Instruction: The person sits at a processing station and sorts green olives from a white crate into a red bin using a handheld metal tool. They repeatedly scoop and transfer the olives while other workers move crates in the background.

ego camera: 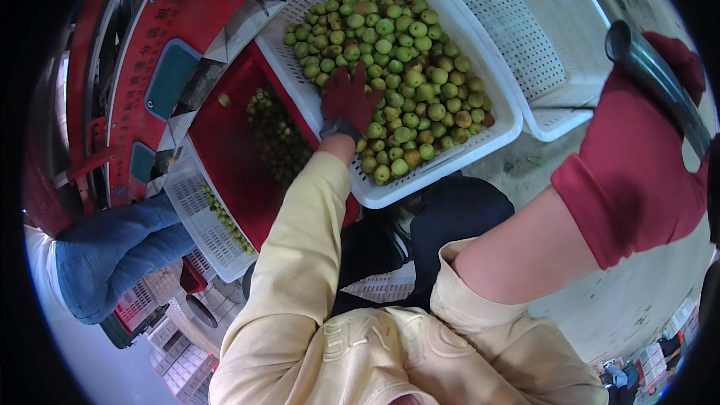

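My left hand [350, 98], in a dark red glove, lies on green and brownish jujubes [416, 76]. Its fingers are spread, and no fruit shows in its grip. These jujubes fill much of a white perforated plastic crate [382, 199] in front of me. At the far right, raised close to the camera, is my right hand [630, 180] in a red glove. It holds a dark glossy tube [655, 70], which crosses in front of the glove; part of the hand runs off the picture's rim.
A second white crate [540, 50] adjoins at the right. Left of the fruit crate, a red-lined bin [225, 163] holds smaller jujubes, beside another white crate [194, 197]. A red machine [152, 62] with green flaps runs along the left. A person's jeans-clad legs [124, 253] are near it.
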`<action>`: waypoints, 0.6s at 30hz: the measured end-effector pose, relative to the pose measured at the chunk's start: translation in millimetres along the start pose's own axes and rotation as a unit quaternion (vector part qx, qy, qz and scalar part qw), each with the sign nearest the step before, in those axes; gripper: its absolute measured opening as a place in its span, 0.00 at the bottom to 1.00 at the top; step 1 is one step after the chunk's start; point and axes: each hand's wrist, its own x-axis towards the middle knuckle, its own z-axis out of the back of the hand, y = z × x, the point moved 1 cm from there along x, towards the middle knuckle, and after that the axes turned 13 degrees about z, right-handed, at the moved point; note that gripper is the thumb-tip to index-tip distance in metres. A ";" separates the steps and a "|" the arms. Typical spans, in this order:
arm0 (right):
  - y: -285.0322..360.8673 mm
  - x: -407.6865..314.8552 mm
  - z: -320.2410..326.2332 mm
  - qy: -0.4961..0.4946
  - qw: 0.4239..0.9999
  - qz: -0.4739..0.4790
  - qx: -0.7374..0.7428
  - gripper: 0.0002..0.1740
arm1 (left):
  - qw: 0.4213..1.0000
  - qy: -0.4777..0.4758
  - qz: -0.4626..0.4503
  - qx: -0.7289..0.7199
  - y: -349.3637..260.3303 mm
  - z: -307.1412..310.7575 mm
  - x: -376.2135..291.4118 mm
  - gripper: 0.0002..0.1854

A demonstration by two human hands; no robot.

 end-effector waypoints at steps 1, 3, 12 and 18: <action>-3.0 3.5 -0.5 -0.003 1.000 -0.002 -0.004 0.24 | 0.999 0.027 0.012 0.038 -0.8 -2.5 -7.9 0.33; -8.9 7.9 0.5 -0.006 1.000 -0.007 -0.008 0.24 | 0.994 0.034 0.022 0.097 -0.7 -5.5 -23.7 0.28; -10.8 30.3 14.9 -0.032 0.999 -0.006 -0.016 0.22 | 0.986 0.151 0.048 -0.055 17.3 18.9 20.0 0.23; -8.4 33.3 16.5 -0.043 0.999 -0.004 -0.010 0.21 | 0.975 0.080 -0.141 -0.154 -25.5 26.6 -3.8 0.30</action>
